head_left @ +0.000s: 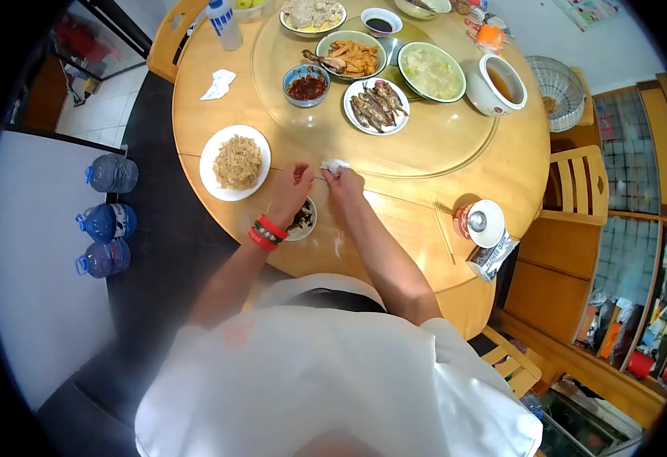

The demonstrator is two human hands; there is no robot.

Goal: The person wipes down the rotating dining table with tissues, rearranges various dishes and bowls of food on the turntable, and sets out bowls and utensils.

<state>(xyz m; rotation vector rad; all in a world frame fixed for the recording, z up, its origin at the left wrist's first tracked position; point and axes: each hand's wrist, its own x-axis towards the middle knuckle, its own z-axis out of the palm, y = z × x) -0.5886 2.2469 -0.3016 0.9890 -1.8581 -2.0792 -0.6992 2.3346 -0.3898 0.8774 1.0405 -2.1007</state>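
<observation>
My right hand (346,185) is closed on a crumpled white tissue (335,164) just above the table. Beside it, a short gap to the left, my left hand (292,185) has its fingers curled in, and I see nothing in them. Red bands circle that wrist. Under the left hand stands a small white bowl (312,228) with dark scraps in it, partly hidden by the hand and wrist. To the left is a white plate (207,161) heaped with pale brown food.
A glass turntable (440,148) bears several dishes, including a plate of fish (375,107) and a white soup pot (473,95). Chopsticks (445,231), a paper tub (489,228) and a silver packet (493,257) lie at right. Another tissue (218,84) and a bottle (227,30) are at upper left.
</observation>
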